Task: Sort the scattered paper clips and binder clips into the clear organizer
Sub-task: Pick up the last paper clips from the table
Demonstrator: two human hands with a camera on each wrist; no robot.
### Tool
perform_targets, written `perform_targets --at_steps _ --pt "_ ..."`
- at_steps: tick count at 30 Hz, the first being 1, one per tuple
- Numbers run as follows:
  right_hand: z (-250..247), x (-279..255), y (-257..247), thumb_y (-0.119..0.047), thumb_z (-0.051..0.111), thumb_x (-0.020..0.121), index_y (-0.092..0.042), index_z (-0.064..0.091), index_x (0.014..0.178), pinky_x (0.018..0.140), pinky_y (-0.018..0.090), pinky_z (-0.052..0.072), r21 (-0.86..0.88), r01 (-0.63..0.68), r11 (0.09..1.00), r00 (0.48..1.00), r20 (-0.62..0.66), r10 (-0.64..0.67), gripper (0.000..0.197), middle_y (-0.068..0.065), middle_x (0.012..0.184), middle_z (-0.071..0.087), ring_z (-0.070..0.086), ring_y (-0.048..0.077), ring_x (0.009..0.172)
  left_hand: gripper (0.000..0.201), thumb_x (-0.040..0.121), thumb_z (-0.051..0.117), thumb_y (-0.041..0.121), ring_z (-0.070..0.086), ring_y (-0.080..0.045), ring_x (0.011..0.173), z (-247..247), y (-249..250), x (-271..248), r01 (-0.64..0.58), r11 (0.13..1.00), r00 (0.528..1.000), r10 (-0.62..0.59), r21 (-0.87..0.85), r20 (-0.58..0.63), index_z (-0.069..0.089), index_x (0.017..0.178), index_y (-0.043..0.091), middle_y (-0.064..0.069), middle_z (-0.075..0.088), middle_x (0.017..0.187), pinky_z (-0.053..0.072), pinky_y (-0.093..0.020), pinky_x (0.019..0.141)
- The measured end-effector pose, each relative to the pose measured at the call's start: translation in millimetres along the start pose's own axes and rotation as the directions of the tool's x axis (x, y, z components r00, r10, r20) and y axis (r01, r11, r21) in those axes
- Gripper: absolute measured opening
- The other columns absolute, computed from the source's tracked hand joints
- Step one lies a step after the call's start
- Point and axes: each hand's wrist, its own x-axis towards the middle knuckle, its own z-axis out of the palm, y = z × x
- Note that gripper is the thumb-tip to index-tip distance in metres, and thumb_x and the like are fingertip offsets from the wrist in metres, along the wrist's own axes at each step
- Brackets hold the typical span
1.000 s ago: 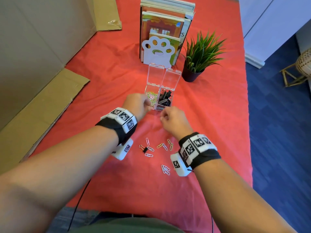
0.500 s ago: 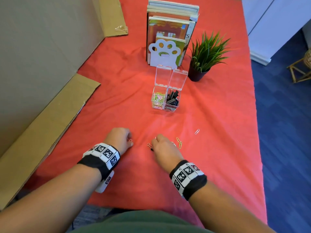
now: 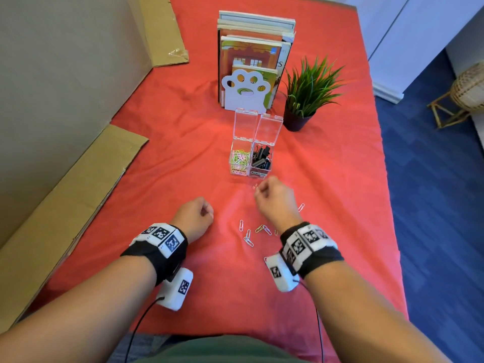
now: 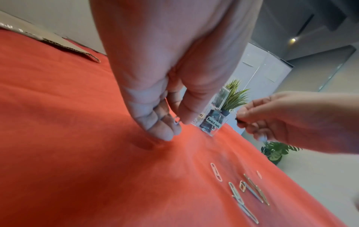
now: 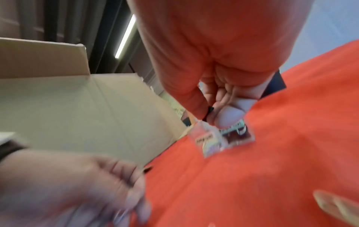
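Observation:
The clear organizer [image 3: 250, 167] stands mid-table with both lids up; its left bin holds coloured paper clips [image 3: 239, 159] and its right bin holds black binder clips [image 3: 261, 159]. My right hand [image 3: 258, 189] hovers just in front of it and pinches a small black binder clip [image 5: 210, 110] between thumb and fingers. My left hand [image 3: 208, 212] is lower and to the left, and pinches a paper clip [image 4: 176, 121] just above the cloth. Several loose paper clips [image 3: 248, 234] lie between my wrists, and one more paper clip [image 3: 301, 206] lies to the right of my right hand.
Red cloth [image 3: 183, 153] covers the table. Behind the organizer stand books in a white paw-shaped bookend [image 3: 245, 93] and a potted plant [image 3: 306, 100]. A cardboard wall and flaps [image 3: 65, 166] line the left side. The table's right edge drops to blue floor.
Both hands have risen from the cloth. The right hand has taken the binder clip and moved forward to the organizer; the left now holds a paper clip.

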Motion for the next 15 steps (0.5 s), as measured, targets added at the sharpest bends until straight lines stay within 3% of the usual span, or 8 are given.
perform_targets --at_steps 2,5,8,11,13,15 --pt "-20 20 -11 -0.018 0.057 0.085 -0.011 0.06 0.092 0.073 0.021 0.042 0.036 -0.015 0.999 0.995 -0.097 0.019 0.01 0.0 0.078 0.06 0.058 0.018 0.078 0.024 0.083 0.051 0.001 0.056 -0.019 0.063 1 3 1 0.063 0.987 0.998 -0.058 -0.148 0.041 0.054 0.072 0.023 -0.003 0.06 0.07 0.05 -0.033 0.071" --pt "-41 44 -28 -0.018 0.055 0.085 -0.009 0.062 0.101 0.088 0.028 0.045 0.0 0.017 1.0 0.994 -0.104 -0.017 0.019 0.008 0.093 0.067 0.06 0.022 0.09 0.032 0.086 0.033 -0.008 0.054 -0.013 0.063 5 14 -2 0.155 0.929 0.986 -0.123 -0.335 0.114 0.054 0.081 0.015 -0.002 0.056 0.072 0.046 -0.025 0.062" --pt "-62 52 -33 -0.016 0.053 0.085 -0.008 0.065 0.096 0.087 0.028 0.043 -0.059 0.045 0.997 0.985 -0.164 -0.054 0.018 0.01 0.1 0.07 0.061 0.025 0.098 0.039 0.083 0.03 -0.011 0.049 -0.011 0.06 8 19 -2 0.177 0.903 0.982 -0.138 -0.391 0.127 0.056 0.075 0.016 -0.001 0.053 0.07 0.042 -0.022 0.059" --pt "-74 38 -20 -0.014 0.052 0.084 -0.009 0.065 0.087 0.079 0.025 0.042 -0.062 0.06 0.996 0.981 -0.182 -0.071 0.014 0.007 0.088 0.068 0.058 0.021 0.084 0.024 0.084 0.049 -0.001 0.048 -0.003 0.052 13 17 -1 0.09 0.952 0.995 -0.071 -0.291 0.076 0.062 0.075 0.018 0.004 0.053 0.064 0.04 -0.017 0.056" --pt "-65 16 0 -0.014 0.052 0.085 -0.013 0.062 0.079 0.074 0.025 0.042 -0.159 0.051 0.986 0.995 -0.071 -0.063 0.011 0.006 0.08 0.063 0.055 0.02 0.077 0.013 0.083 0.058 0.005 0.052 0.008 0.047 19 17 -4 -0.027 0.984 0.997 0.04 -0.176 0.07 0.068 0.084 0.013 0.008 0.056 0.065 0.037 -0.003 0.051" --pt "-46 -11 25 -0.014 0.051 0.087 -0.014 0.06 0.077 0.074 0.031 0.044 -0.293 0.064 0.954 0.996 0.077 -0.043 0.013 0.014 0.082 0.067 0.061 0.027 0.079 0.012 0.081 0.062 0.006 0.054 0.012 0.052 28 18 -7 -0.125 0.989 0.987 0.132 -0.079 0.09 0.071 0.089 0.007 0.006 0.058 0.069 0.037 0.001 0.054"
